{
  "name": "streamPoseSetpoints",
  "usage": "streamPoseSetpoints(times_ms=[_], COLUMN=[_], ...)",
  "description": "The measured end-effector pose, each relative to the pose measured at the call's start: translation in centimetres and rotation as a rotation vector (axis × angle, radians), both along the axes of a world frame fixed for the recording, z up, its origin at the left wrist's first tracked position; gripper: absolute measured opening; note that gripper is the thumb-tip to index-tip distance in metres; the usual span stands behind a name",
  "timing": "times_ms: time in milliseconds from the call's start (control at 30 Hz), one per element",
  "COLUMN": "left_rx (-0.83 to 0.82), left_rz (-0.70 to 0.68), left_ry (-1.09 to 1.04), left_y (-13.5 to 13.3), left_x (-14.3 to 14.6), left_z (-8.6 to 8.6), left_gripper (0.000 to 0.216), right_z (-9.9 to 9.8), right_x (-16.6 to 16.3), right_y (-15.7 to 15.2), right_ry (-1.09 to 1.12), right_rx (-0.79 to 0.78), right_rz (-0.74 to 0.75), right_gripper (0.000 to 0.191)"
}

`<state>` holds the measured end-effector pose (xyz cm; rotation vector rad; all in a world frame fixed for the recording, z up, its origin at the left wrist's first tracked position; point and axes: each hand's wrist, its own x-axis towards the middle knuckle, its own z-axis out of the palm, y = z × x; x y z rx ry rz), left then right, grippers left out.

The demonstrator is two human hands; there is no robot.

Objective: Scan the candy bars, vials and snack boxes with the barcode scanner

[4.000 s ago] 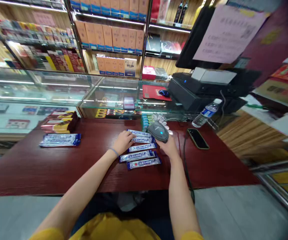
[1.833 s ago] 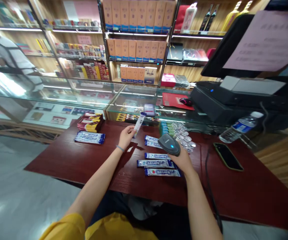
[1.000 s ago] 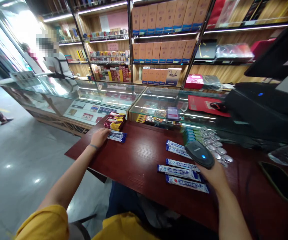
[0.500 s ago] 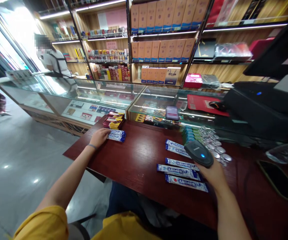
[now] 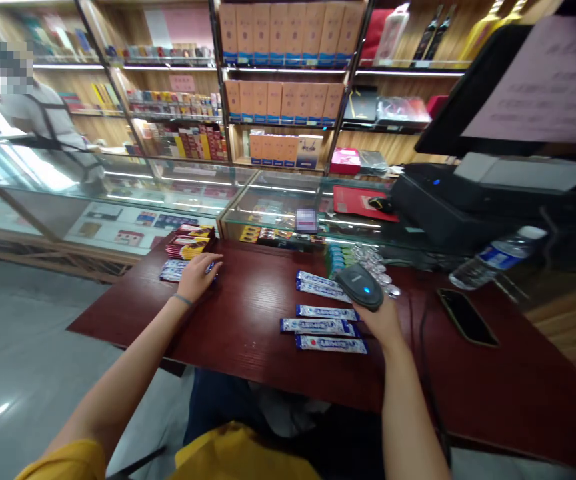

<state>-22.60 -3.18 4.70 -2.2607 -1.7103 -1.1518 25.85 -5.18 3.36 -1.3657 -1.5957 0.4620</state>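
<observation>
Shop interior, with lit shelves [image 5: 288, 69] rising behind a glass display case [image 5: 263, 183] and, at upper left, a person [image 5: 51, 127] standing beside the case. Dark red table [image 5: 248, 313] in the foreground, its far edge set against the case. Left hand [image 5: 197, 277], fingers loosely curved and slightly parted, lies over the right end of a pile of blue-and-white sachets [image 5: 172, 270] near the table's left edge; whether it grips one cannot be told. Maroon-and-yellow packets [image 5: 191, 241] are stacked just beyond, at the far left corner. Right hand [image 5: 381, 320] is wrapped around a dark scanner [image 5: 361, 285] showing a blue light. Loose sachets [image 5: 325, 343] of the same colours lie in rows under and beside the scanner, roughly between the far and near edges. Blue-and-green packs [image 5: 337, 259] and silver-topped pieces [image 5: 371, 260] are grouped close to the far edge. Toward the far right corner stand out a water bottle [image 5: 498, 259] and, nearer, a phone [image 5: 467, 317] lying flat
</observation>
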Motion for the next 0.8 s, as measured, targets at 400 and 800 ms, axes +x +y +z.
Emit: streamPoseSetpoints(times_ms=[400,800], left_rx=[-0.035,-0.226], left_rz=[-0.411,-0.549], left_ry=[-0.037,0.065], left_y=[3.0,5.9], left_x=[16.0,23.0], left_z=[-2.4,-3.1], left_gripper=[0.022,0.033], right_z=[0.4,0.6], right_x=[1.5,1.3], right_y=[-0.1,-0.1], right_ry=[0.087,0.081], right_rx=[-0.018,0.0], right_rz=[0.02,0.038], right_gripper=[0.057,0.053])
